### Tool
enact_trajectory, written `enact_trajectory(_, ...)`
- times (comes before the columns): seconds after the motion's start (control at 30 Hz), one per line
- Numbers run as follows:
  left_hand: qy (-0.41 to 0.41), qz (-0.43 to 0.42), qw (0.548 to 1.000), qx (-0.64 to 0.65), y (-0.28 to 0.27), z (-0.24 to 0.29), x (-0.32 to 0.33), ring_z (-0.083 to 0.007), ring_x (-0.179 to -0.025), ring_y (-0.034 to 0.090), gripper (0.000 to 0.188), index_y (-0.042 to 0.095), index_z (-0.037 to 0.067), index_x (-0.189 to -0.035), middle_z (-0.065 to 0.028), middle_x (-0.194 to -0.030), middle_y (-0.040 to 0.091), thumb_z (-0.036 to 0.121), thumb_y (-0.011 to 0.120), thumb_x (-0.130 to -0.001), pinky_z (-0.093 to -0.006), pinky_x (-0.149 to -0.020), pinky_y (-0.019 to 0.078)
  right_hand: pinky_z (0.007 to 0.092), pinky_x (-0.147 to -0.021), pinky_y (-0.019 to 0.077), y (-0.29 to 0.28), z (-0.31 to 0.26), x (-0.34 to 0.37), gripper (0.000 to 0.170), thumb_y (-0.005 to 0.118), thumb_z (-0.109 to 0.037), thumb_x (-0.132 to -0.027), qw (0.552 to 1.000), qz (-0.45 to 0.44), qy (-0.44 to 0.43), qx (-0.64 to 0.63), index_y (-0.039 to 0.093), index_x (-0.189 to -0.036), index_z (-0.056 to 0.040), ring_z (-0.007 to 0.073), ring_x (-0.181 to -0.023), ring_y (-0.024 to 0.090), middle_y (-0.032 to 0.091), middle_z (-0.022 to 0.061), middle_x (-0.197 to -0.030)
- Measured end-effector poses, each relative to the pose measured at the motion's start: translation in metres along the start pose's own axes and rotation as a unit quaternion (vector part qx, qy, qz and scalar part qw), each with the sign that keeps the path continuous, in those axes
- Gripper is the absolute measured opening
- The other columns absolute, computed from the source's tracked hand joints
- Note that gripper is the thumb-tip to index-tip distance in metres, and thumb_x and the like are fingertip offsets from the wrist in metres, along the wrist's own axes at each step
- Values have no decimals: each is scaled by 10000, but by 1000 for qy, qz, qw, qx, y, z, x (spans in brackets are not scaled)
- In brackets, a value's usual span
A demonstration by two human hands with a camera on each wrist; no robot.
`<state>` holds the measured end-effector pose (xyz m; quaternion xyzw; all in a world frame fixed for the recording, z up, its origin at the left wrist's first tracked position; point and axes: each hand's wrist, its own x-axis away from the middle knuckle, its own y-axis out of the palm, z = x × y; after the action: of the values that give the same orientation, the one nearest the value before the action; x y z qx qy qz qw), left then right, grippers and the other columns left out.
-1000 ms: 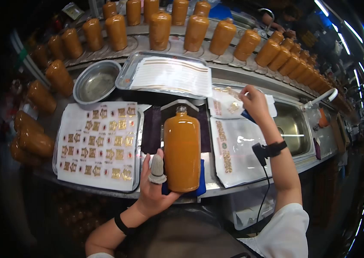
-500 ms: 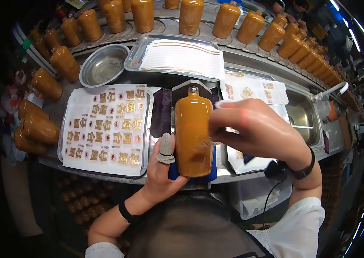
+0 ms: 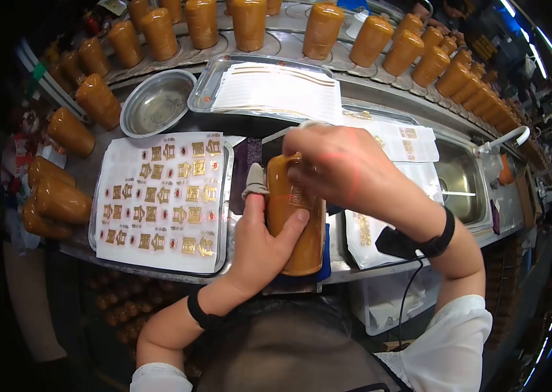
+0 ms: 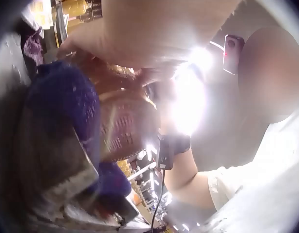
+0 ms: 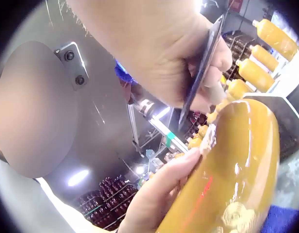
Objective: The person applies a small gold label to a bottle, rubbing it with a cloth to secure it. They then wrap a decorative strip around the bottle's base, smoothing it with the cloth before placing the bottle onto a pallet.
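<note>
In the near middle, a glossy amber-brown bottle (image 3: 305, 255) is held by the left hand (image 3: 259, 238), whose thumb is laid on the front. Above its far end, a dark, flat, blade-like tool (image 5: 203, 71) is gripped by the right hand (image 3: 347, 160); the fingertips are blurred, so contact cannot be told for certain. To the left, a white decal sheet (image 3: 122, 160) is carried by a metal tray (image 3: 226, 196). Farther, a round grey metal bowl (image 3: 139, 91) is seen, then a row of amber-brown bottles (image 3: 250, 26).
</note>
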<state>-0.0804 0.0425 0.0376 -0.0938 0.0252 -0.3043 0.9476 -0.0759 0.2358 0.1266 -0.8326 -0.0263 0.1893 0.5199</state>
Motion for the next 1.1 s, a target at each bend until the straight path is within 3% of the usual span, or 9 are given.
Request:
enact_trajectory(0.07, -23, -15, 1000, -15, 2, 5, 4, -234, -1233, 549, 632, 367, -74, -1418, -165, -1300, 565, 177, 684, -933, -364, -1066, 413, 343, -627, 511, 15, 1, 16, 135, 704, -96, -846, 988, 135, 68, -22, 622, -942, -49, 254, -694, 654, 649, 98, -835)
enact_trajectory(0.13, 27, 15, 998, 56, 3, 0, 6, -252, -1118, 607, 573, 432, -60, -1332, -186, -1208, 606, 222, 706, -914, -367, -958, 470, 294, -577, 482, 29, 1, 42, 192, 706, -129, -870, 959, 154, 197, -135, 599, -1000, -36, 176, -637, 611, 620, 79, -782)
enact_trajectory(0.17, 53, 31, 994, 91, 4, -2, 5, -261, -1061, 637, 547, 465, -53, -1289, -196, -1161, 627, 244, 717, -905, -369, -904, 498, 270, -552, 468, 34, -3, 53, 222, 708, -146, -883, 933, 162, 259, -189, 588, -1030, -30, 138, -608, 590, 605, 70, -755)
enact_trajectory(0.23, 59, 50, 989, 128, -4, 2, 1, -224, -1182, 580, 563, 430, -75, -1325, -197, -1273, 583, 213, 702, -923, -339, -1005, 450, 184, -554, 405, 42, -20, 68, 341, 726, -159, -893, 832, 132, 372, -389, 532, -1126, -2, 28, -639, 503, 555, -1, -759)
enact_trajectory(0.27, 27, 33, 979, 200, -4, 2, -5, -213, -1199, 567, 561, 431, -69, -1331, -192, -1287, 575, 206, 705, -925, -331, -1018, 442, 178, -552, 401, 51, -21, 74, 508, 783, -198, -853, 820, 130, 377, -411, 473, -1195, 15, 24, -654, 486, 548, -1, -819)
enact_trajectory(0.3, -7, 14, 963, 269, -2, 2, -11, -202, -1215, 555, 560, 432, -62, -1337, -187, -1300, 567, 199, 708, -926, -323, -1032, 433, 181, -552, 404, 54, -25, 76, 528, 799, -206, -838, 823, 135, 380, -400, 475, -1194, 10, 26, -651, 478, 547, 6, -841)
enact_trajectory(0.4, -33, 1, 974, 225, -3, -2, -13, -182, -1181, 580, 539, 440, -61, -1329, -167, -1294, 573, 177, 710, -928, -325, -1016, 458, 190, -554, 413, 59, -29, 76, 614, 860, -237, -774, 830, 152, 381, -378, 476, -1193, -5, 33, -650, 447, 536, 45, -963)
enact_trajectory(0.63, -32, -11, 971, 237, -3, -4, -12, -189, -1196, 584, 531, 442, -53, -1335, -161, -1302, 573, 178, 705, -937, -330, -1032, 462, 192, -549, 423, 58, -26, 77, 624, 839, -217, -798, 814, 140, 377, -419, 439, -1227, -3, 30, -656, 469, 525, 66, -1025)
enact_trajectory(1.1, -76, -44, 950, 300, -8, -8, -16, -183, -1286, 516, 657, 282, -51, -1503, -167, -1437, 482, 137, 631, -979, -319, -1091, 411, 186, -589, 493, 64, -36, 72, 593, 790, -142, -834, 795, 180, 371, -444, 394, -1257, -12, 69, -738, 608, 511, 85, -1012)
